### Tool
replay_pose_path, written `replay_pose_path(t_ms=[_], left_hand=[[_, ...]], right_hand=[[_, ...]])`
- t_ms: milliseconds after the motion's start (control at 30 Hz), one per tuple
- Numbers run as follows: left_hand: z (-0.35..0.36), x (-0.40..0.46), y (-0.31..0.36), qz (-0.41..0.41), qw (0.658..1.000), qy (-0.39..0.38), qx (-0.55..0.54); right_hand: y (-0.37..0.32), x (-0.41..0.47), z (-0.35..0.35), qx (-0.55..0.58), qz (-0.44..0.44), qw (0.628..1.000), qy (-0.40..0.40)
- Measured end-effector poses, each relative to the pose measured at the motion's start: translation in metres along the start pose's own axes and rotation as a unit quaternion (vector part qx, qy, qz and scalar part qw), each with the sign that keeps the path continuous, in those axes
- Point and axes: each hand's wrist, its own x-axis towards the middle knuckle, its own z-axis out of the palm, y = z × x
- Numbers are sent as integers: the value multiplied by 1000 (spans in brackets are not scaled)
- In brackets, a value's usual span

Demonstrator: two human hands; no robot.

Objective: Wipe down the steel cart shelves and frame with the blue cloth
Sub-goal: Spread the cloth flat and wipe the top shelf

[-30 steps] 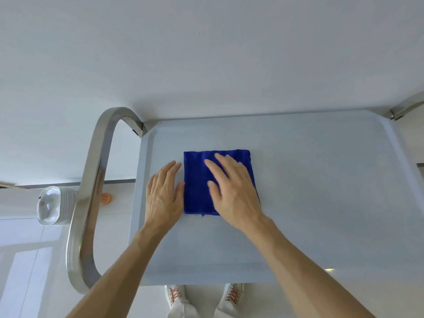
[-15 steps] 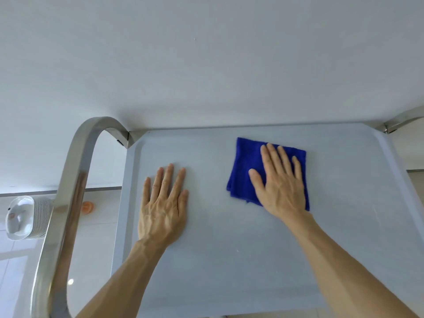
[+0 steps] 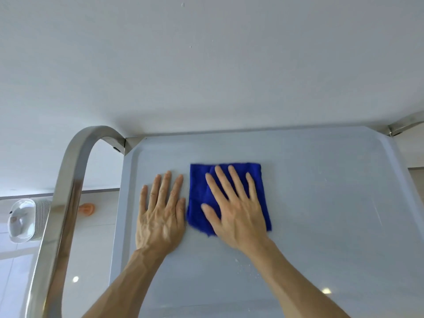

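The folded blue cloth (image 3: 199, 193) lies on the steel cart's top shelf (image 3: 332, 203), left of its middle. My right hand (image 3: 234, 210) presses flat on the cloth with fingers spread, covering much of it. Just to the cloth's left, my left hand (image 3: 160, 214) rests palm down on the bare shelf, fingers apart, its edge touching the cloth. The cart's curved steel handle (image 3: 68, 191) rises at the left side and joins the shelf's far left corner.
A white wall (image 3: 206, 65) stands right behind the shelf's far edge. A frame bar (image 3: 403, 123) shows at the far right corner. On the floor to the left are a stack of white dishes (image 3: 23, 220) and a small orange object (image 3: 86, 208).
My right hand slid the cloth from the left out to the right, then back left beside my left hand. The left hand stayed flat on the shelf.
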Motion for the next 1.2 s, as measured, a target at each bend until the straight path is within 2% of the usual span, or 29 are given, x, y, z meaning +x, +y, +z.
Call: replay_pose_path(t_ms=[100,167,267,333,433,533,600,733,800,900,1033,1100,1200], left_hand=[[-1,2,1,-1,1000,4,-4],[0,4,4,-4,1000,6,-7],[2,6,6,-7,1000,9,-6],[2,6,6,-7,1000,10,-4],[2,6,4,-7,1000,12,-3],[1,6,4,-6,1000,5,-8],[1,4,4,-5,1000,3,-12],[3,2,2,0,1000,11,-21],[4,2,2,0,1000,18,-23],[7,1,4,4,999,27,-25],[9,3,-1,13,999,36,-16],[10,3,-4,13,999,41,-18],[12,3,-5,13,999,43,-21]], right_hand=[[43,-40,-11,-11,-6,1000,4],[76,-37,-24,-37,27,999,-14],[96,7,-37,-7,163,985,-52],[86,38,-33,12,226,972,-62],[48,43,-22,-22,200,979,-44],[6,1,-12,-26,116,993,-7],[-13,-43,-6,-16,60,998,-12],[10,-132,-11,-36,-16,998,-52],[49,-148,-26,-46,7,997,-60],[93,-134,-41,-74,149,985,-52],[62,-82,-27,-61,309,949,-28],[16,-71,-15,-53,295,954,-16],[-54,-94,-1,-35,177,984,4]])
